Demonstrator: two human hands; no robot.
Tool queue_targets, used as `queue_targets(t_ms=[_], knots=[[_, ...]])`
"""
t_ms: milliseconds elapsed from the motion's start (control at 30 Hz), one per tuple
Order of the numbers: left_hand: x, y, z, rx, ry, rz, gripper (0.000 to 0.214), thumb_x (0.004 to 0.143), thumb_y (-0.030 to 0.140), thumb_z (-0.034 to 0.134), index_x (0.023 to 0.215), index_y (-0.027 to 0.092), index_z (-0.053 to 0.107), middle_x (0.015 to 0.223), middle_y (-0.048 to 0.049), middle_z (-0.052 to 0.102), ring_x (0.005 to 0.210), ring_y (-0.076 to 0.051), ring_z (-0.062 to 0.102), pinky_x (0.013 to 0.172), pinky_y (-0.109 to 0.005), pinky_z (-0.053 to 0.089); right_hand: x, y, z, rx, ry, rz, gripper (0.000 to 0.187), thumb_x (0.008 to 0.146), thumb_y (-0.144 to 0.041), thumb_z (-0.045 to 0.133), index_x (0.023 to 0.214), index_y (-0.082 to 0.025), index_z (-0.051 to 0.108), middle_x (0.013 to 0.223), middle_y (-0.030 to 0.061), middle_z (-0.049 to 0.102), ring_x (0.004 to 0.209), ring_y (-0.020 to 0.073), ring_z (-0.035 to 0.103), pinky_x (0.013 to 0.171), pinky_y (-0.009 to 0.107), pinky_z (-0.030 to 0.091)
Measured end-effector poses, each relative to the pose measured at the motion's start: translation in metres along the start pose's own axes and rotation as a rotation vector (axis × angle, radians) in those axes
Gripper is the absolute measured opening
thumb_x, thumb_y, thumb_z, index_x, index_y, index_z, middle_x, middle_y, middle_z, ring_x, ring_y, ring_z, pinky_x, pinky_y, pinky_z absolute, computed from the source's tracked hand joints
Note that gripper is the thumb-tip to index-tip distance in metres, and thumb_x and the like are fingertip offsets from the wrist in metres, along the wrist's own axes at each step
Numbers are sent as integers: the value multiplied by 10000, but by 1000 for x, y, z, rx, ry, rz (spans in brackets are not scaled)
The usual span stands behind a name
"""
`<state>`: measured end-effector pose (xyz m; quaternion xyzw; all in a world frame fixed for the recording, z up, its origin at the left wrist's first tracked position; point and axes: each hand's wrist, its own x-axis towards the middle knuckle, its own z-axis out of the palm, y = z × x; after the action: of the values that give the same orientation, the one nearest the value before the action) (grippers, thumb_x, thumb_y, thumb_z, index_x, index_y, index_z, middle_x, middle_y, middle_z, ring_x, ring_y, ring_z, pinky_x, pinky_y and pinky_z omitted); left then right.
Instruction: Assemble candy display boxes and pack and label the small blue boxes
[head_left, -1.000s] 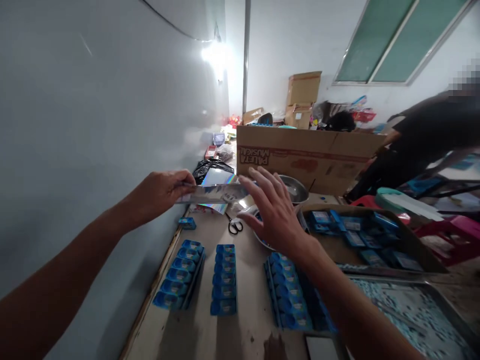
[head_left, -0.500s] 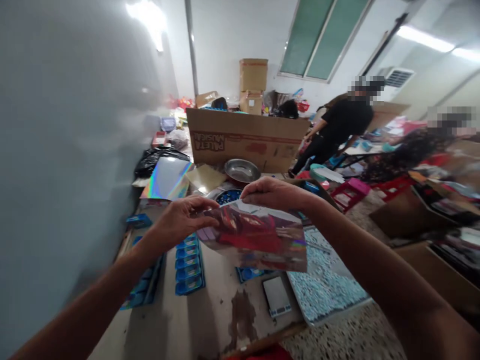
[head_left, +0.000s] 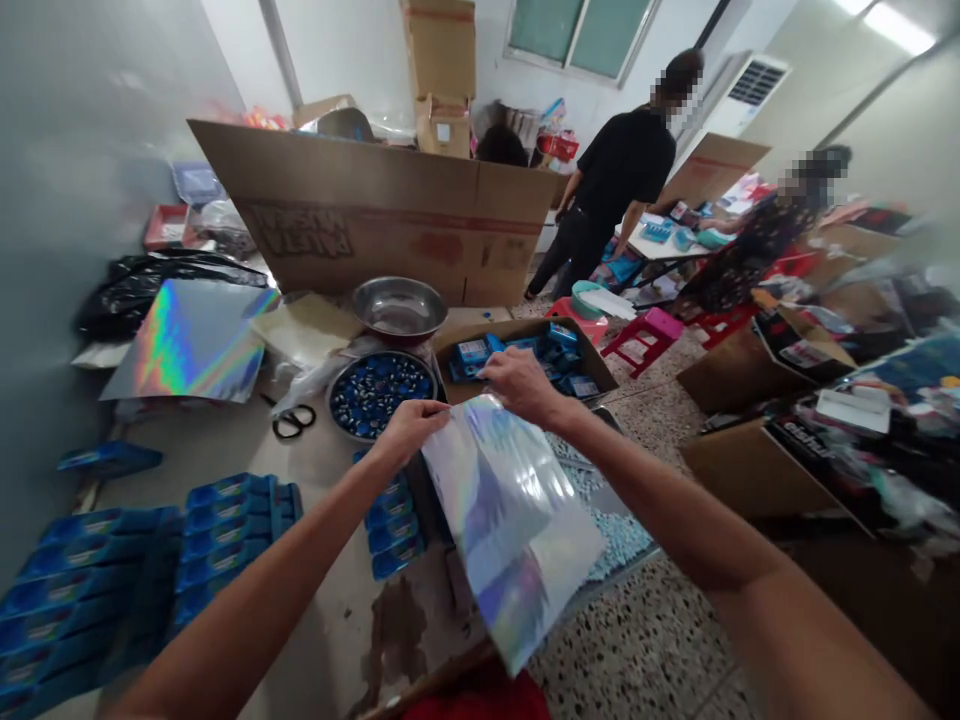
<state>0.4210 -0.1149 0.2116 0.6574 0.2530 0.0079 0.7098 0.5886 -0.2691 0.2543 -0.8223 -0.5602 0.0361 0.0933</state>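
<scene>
A shiny silver holographic sheet (head_left: 517, 510) hangs by its top edge between my two hands, over the table's right side. My left hand (head_left: 411, 430) pinches its upper left corner. At the upper right, my right hand (head_left: 525, 385) is closed on the edge, in front of a cardboard box of blue packets. Just beyond my left hand is a bowl of blue and silver gem-like pieces (head_left: 381, 392). The sheet partly covers a tray of pale blue bits (head_left: 619, 545) and a short row of blue packs (head_left: 394, 530).
More blue packs (head_left: 225, 530) stand in rows at left. Black scissors (head_left: 292, 424), a holographic sheet stack (head_left: 195, 340) and a steel bowl (head_left: 400, 308) lie farther back. A large cardboard panel (head_left: 375, 220) stands behind. Two people (head_left: 622, 170) are beyond, near a pink stool (head_left: 646, 335).
The sheet has swung from nearly flat to hanging down, its silver face now towards me. My view has turned, bringing the box of blue packets and the scissors into sight.
</scene>
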Motion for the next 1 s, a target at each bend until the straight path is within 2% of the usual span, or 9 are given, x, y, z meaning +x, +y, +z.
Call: queue_targets(t_ms=[67,167,300,400,467,600,767,1000], knots=[[24,-15,8,16,38,-29,455,600,446,792,874,84,779,676,-43,699,556,-128,540,543,-241,396,-1,1,35,37,108,6,311,919,-206,653,1224,-193,715,1164,111,703,1064,253,572,907,365,428],[44,-23,12,92,88,-50,454,595,432,777,888,86,788,717,-52,729,595,-143,563,579,-250,407,-2,2,78,201,184,-15,390,928,-207,656,1318,-184,649,1217,103,696,1088,243,580,959,368,440],[54,-20,5,231,107,-14,462,630,471,731,913,113,807,836,-74,777,739,-214,652,684,-286,464,2,7,112,375,260,-68,391,938,-168,619,1326,-215,645,1256,88,692,1119,233,597,985,357,447],[56,-17,-3,369,114,57,484,668,527,696,941,147,818,917,-73,795,866,-271,689,763,-311,481,7,6,123,449,280,-115,423,895,-110,629,1302,-222,660,1246,74,703,1124,218,618,982,331,457],[61,-19,-8,440,120,48,502,656,570,702,926,164,822,888,-69,797,869,-295,696,749,-319,483,12,5,129,441,291,-115,415,913,-140,616,1316,-232,646,1234,65,708,1109,211,627,962,321,467],[75,-31,-12,352,92,5,486,573,588,746,814,171,809,844,-72,792,842,-298,699,731,-318,497,18,0,144,334,282,-105,365,965,-215,570,1326,-210,625,1254,77,702,1087,221,626,958,343,465],[75,-46,-17,207,105,-119,543,491,620,767,761,149,786,793,-100,780,718,-272,678,679,-329,489,9,-10,160,257,249,-97,461,961,-206,557,1420,-184,522,1365,101,643,1099,231,600,936,354,465],[65,-41,-32,294,131,-101,466,533,564,712,762,167,797,856,-94,792,864,-307,690,784,-348,507,11,-13,160,302,220,-140,338,941,-198,579,1267,-253,651,1275,62,689,1026,232,603,892,357,448]])
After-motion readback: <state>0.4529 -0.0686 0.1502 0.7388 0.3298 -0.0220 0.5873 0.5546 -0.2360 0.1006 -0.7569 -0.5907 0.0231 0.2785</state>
